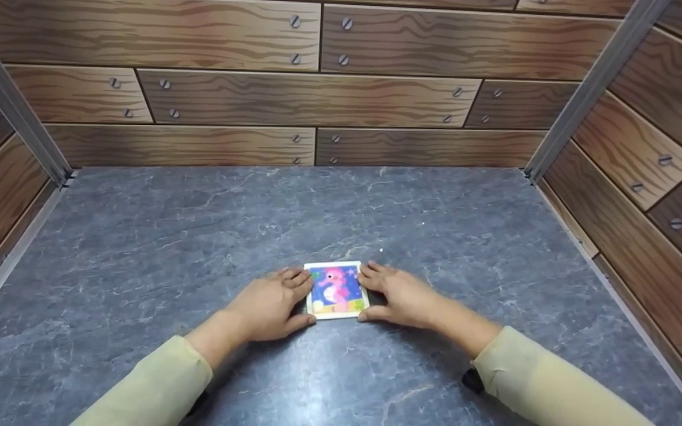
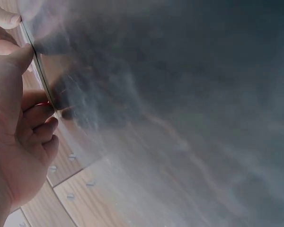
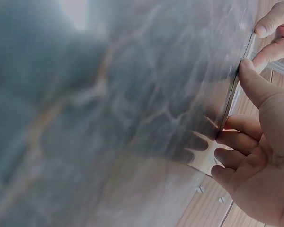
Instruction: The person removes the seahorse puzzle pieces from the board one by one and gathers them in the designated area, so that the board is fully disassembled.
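A small square picture board (image 1: pixel 335 290) with a white border lies on the marbled table, showing a pink seahorse on blue above a yellow strip. My left hand (image 1: pixel 270 305) grips its left side, thumb at the near corner and fingers along the edge toward the far corner. On the opposite side, my right hand (image 1: pixel 406 296) holds the board the same way. Both wrist views show the board as a thin edge-on strip between thumb and fingers. The board's underside is hidden.
The grey marbled table (image 1: pixel 199 231) has a shiny reflection near its front. Plank-patterned walls (image 1: pixel 228 97) with printed screws enclose the back and sides. Metal posts (image 1: pixel 592 89) stand at the back corners. A tiny white speck (image 1: pixel 381 249) lies beyond the board.
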Action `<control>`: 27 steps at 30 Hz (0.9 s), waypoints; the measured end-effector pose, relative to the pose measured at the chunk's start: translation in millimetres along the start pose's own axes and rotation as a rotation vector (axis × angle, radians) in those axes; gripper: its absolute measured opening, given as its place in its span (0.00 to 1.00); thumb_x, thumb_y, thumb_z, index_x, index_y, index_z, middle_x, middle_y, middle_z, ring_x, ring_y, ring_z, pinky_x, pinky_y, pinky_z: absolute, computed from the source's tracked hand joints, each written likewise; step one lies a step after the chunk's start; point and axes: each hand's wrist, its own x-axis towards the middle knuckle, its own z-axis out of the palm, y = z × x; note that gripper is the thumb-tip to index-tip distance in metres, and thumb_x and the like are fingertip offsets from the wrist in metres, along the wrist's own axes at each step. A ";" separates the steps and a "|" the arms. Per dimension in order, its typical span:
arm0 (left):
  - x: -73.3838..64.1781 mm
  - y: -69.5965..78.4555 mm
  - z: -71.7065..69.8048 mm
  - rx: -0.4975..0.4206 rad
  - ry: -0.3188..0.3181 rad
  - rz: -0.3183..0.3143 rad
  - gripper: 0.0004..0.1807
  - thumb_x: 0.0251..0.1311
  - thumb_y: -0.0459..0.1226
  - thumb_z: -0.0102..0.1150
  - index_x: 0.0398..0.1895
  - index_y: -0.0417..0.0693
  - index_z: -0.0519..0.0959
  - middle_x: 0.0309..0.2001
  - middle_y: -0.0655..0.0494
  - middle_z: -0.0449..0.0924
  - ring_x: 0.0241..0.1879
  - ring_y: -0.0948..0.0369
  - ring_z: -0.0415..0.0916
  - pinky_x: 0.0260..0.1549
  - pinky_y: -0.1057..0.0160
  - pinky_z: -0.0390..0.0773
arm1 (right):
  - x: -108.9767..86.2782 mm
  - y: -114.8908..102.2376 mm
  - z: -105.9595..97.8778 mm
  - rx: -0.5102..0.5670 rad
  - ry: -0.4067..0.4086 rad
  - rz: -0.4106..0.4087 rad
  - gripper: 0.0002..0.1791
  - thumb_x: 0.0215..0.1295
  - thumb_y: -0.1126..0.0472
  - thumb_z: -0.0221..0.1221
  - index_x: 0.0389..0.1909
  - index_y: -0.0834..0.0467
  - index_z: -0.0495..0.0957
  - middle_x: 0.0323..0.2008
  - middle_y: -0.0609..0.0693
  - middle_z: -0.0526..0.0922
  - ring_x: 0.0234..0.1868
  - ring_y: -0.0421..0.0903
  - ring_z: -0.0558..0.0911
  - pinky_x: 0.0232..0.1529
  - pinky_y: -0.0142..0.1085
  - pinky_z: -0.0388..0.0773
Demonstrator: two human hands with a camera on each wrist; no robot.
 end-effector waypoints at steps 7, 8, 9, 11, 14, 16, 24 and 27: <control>-13.7 -1.7 1.6 -0.012 -0.004 0.029 0.35 0.79 0.56 0.54 0.79 0.46 0.71 0.77 0.38 0.66 0.78 0.45 0.61 0.76 0.46 0.61 | -0.5 -8.0 3.9 -0.015 -0.012 -0.008 0.46 0.67 0.38 0.70 0.76 0.63 0.71 0.78 0.62 0.65 0.79 0.64 0.62 0.75 0.61 0.61; -14.9 -1.9 1.4 -0.008 -0.002 0.032 0.34 0.79 0.56 0.54 0.79 0.47 0.71 0.77 0.38 0.66 0.78 0.45 0.61 0.76 0.46 0.61 | -0.3 -8.9 4.0 -0.018 -0.016 -0.005 0.46 0.67 0.37 0.69 0.76 0.63 0.71 0.78 0.62 0.65 0.80 0.64 0.62 0.75 0.61 0.61; -15.8 -2.2 1.4 -0.004 0.003 0.036 0.34 0.79 0.56 0.54 0.78 0.47 0.71 0.77 0.38 0.66 0.78 0.45 0.62 0.76 0.46 0.61 | -0.1 -9.6 3.9 -0.022 -0.018 -0.002 0.46 0.67 0.37 0.69 0.76 0.62 0.70 0.78 0.61 0.65 0.80 0.63 0.62 0.75 0.61 0.62; -18.0 -2.4 1.0 -0.002 0.007 0.040 0.34 0.79 0.56 0.54 0.78 0.47 0.72 0.76 0.38 0.67 0.78 0.45 0.63 0.76 0.46 0.61 | 0.2 -11.0 4.3 -0.025 -0.021 0.000 0.47 0.67 0.36 0.69 0.76 0.62 0.70 0.79 0.61 0.65 0.80 0.63 0.61 0.75 0.61 0.62; -20.5 -2.7 0.2 0.003 0.009 0.048 0.33 0.79 0.56 0.54 0.77 0.46 0.73 0.76 0.37 0.68 0.77 0.45 0.64 0.76 0.47 0.62 | -0.2 -12.7 4.8 -0.027 -0.015 -0.009 0.47 0.67 0.37 0.69 0.76 0.62 0.71 0.78 0.61 0.65 0.80 0.64 0.62 0.75 0.62 0.62; -22.0 -3.0 -0.2 0.006 0.013 0.053 0.34 0.78 0.56 0.54 0.76 0.45 0.74 0.76 0.37 0.68 0.77 0.44 0.64 0.76 0.47 0.62 | -0.8 -13.8 5.1 -0.028 -0.008 -0.021 0.47 0.66 0.37 0.70 0.76 0.63 0.71 0.78 0.62 0.65 0.79 0.64 0.62 0.75 0.61 0.62; -25.6 -3.5 0.1 -0.002 0.039 0.054 0.33 0.77 0.56 0.57 0.73 0.42 0.77 0.74 0.36 0.70 0.75 0.42 0.67 0.75 0.45 0.64 | -1.2 -16.4 6.5 -0.030 0.003 -0.038 0.46 0.66 0.38 0.70 0.76 0.63 0.71 0.77 0.63 0.66 0.79 0.65 0.63 0.75 0.61 0.62; -25.0 -3.1 0.9 -0.013 0.039 0.048 0.33 0.76 0.56 0.57 0.73 0.43 0.77 0.74 0.36 0.70 0.75 0.43 0.68 0.75 0.45 0.64 | -1.6 -16.8 6.8 -0.030 -0.002 -0.031 0.46 0.67 0.38 0.70 0.76 0.63 0.71 0.78 0.62 0.66 0.79 0.64 0.63 0.75 0.61 0.62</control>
